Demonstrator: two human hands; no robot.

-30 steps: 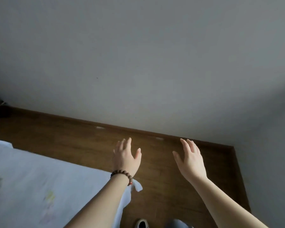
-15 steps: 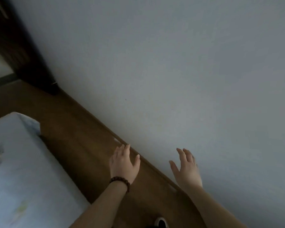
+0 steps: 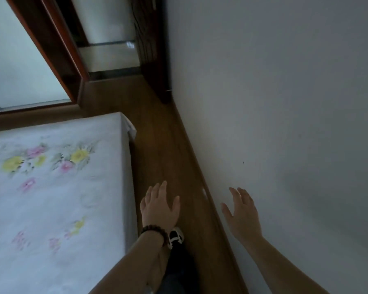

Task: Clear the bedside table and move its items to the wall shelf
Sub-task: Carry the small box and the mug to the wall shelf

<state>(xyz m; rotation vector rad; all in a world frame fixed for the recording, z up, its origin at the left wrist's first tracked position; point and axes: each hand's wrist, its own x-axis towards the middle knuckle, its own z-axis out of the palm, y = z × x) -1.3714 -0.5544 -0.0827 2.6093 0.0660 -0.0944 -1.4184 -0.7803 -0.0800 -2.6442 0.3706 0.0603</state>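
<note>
Wooden floor (image 3: 157,145) beside bed (image 3: 51,187), both hands empty, fingers straight.

We see a bed (image 3: 57,187) at our left, its pale sheet printed with yellow and pink flowers. A strip of wooden floor (image 3: 157,149) runs between it and the plain wall (image 3: 285,102) at our right, with a skirting board (image 3: 191,153) along the wall's foot. Ahead stands a dark door frame (image 3: 151,49); a red-brown framed panel (image 3: 19,60) lies beyond the bed.
</note>
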